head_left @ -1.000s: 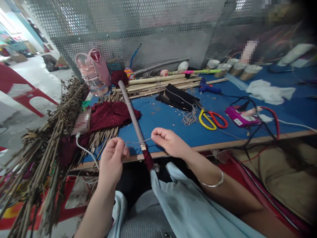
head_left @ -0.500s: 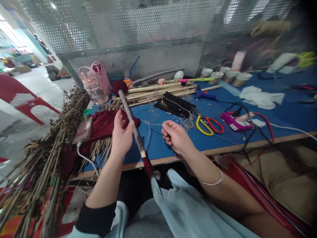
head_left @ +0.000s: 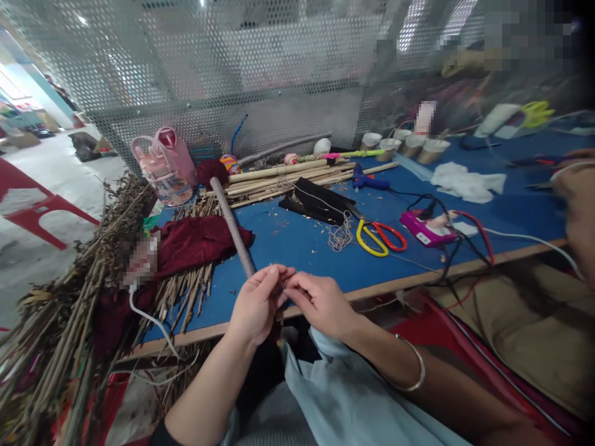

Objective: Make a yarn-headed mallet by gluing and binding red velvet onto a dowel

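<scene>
My left hand [head_left: 255,305] is closed round the lower part of a grey stick [head_left: 231,224], thumb and fingertips pinched together. Close against it, my right hand [head_left: 320,303] pinches with thumb and forefinger; the thin grey string it held is barely visible between the fingers. Both hands hide the stick's dark red cloth-wrapped end. The stick slants up and away across the table edge, over a dark red cloth [head_left: 195,244]. A loose tangle of grey string [head_left: 341,234] lies beside scissors [head_left: 372,238] with yellow and red handles.
Dry stalks [head_left: 93,310] heap at the left. Behind are a pink cup [head_left: 170,167], pale sticks [head_left: 279,175] and black cloth [head_left: 316,201]. A blue glue gun [head_left: 367,178], purple power strip [head_left: 425,228] and paper cups [head_left: 432,150] stand right. A co-worker's hand [head_left: 579,192] shows at the right edge.
My left hand went from open beside the stick to closed at its lower part. My right hand moved left and down with the string to meet it. A co-worker's hand came into view.
</scene>
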A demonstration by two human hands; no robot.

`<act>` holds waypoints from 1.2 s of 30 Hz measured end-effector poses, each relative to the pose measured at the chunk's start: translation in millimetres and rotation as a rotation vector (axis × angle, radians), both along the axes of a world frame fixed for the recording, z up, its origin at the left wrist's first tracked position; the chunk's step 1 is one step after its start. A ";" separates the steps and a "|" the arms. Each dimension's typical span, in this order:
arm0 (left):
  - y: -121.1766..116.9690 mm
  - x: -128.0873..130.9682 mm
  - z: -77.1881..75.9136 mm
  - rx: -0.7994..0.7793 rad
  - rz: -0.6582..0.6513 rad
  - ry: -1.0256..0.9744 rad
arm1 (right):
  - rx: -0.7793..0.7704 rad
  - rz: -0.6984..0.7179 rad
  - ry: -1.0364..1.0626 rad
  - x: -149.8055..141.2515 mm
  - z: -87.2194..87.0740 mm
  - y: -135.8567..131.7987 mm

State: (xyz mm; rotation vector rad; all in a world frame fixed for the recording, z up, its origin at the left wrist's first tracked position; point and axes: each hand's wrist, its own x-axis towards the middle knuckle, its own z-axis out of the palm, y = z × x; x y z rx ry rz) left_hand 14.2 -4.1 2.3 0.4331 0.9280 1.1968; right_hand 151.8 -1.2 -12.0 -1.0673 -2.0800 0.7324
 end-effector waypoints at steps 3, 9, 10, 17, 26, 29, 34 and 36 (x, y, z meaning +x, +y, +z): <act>2.7 -2.8 6.0 0.024 0.013 -0.014 | 0.047 0.098 -0.079 13.5 -2.3 -0.6; -3.0 -13.0 15.8 0.127 -0.057 0.243 | 0.223 -0.610 -0.374 98.5 -5.2 59.6; -3.2 -14.4 16.9 0.130 -0.074 0.252 | 0.152 -0.702 -0.495 113.8 -7.4 71.3; 6.2 -16.9 19.9 0.169 -0.078 0.269 | -0.144 -0.698 -0.707 162.6 -7.8 113.2; 5.7 -23.0 27.4 0.208 -0.393 0.368 | 0.177 -0.204 -0.228 89.3 49.9 71.0; 4.5 -19.2 29.2 0.217 -0.493 0.418 | 0.038 0.380 -0.079 44.8 60.8 51.6; -2.7 -26.6 29.0 0.163 -0.489 0.465 | -0.058 0.450 -0.117 33.4 58.6 59.2; -7.0 -31.9 27.4 0.166 -0.444 0.532 | -0.066 0.348 -0.100 42.3 56.0 66.1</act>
